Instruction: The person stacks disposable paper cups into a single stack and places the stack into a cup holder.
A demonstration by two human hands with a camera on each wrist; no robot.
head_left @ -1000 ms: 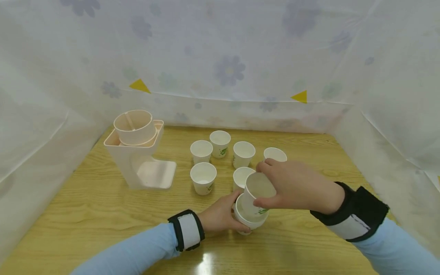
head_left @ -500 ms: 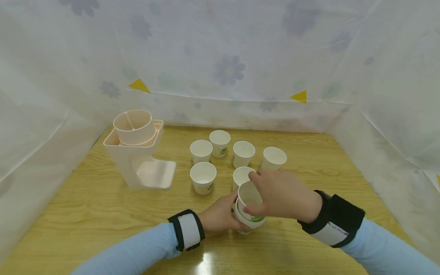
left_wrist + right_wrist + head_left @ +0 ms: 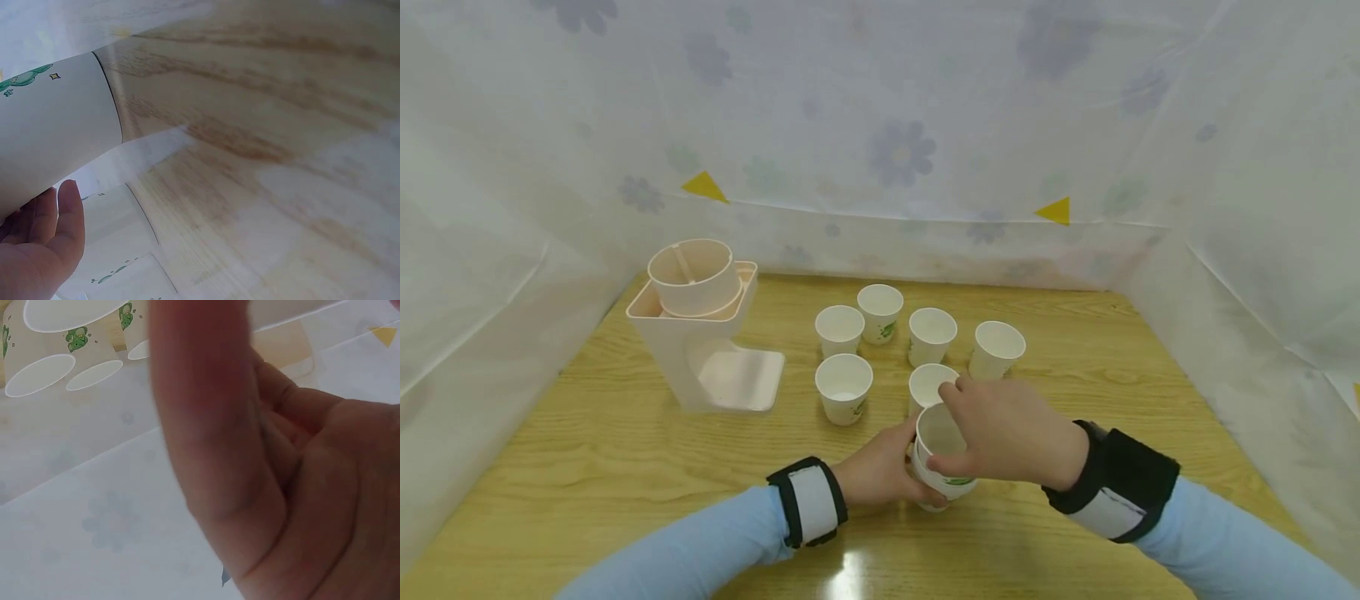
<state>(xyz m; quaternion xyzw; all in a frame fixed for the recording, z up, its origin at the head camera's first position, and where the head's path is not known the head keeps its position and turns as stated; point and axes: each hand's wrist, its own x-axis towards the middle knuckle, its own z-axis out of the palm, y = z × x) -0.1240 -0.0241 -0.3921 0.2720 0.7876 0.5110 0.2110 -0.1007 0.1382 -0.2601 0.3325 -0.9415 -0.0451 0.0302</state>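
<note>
My left hand grips white paper cups from the left, its thumb low on their near side. An upper paper cup sits nested in them, with only its top part rising above the lower rim. Fingers and thumb of my right hand hold that upper cup from the right, near its rim. In the left wrist view, my left fingers lie against a white cup with a green print. The right wrist view shows my right hand up close, the held cup hidden there.
Several upright paper cups stand just beyond my hands, the nearest being one cup behind the stack and another to its left. A pale pink plastic stand with a round top is at the left. White floral sheeting surrounds the wooden table.
My right hand has moved down and to the left, and the upper cup has sunk deeper into the cups below. My left hand has stayed in place.
</note>
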